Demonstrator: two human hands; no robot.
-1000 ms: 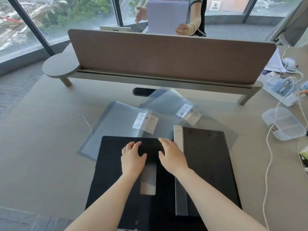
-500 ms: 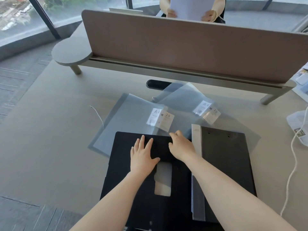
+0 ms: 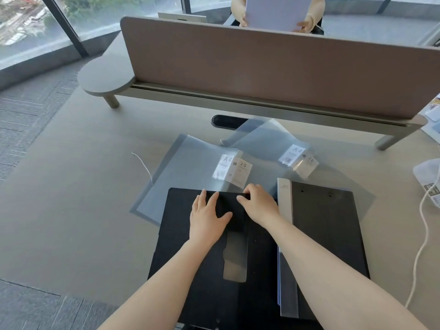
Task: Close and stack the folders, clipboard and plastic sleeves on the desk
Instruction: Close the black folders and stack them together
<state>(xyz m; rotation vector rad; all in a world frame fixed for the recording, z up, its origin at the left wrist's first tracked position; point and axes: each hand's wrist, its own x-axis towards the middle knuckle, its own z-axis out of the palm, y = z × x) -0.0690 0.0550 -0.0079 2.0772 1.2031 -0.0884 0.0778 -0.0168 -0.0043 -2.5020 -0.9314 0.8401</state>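
My two arms come into the view from the bottom edge, and both are bare all the way that I can see them. No sleeve shows on either forearm. My left hand has nothing on it: no ring on the fingers that I can see, no glove, no watch or band on the wrist. My right hand is bare in the same way, and its wrist also carries nothing. My nails look short and plain, though they are small in the view and I cannot tell more about them. My forearms look smooth, without any marks that I can make out.
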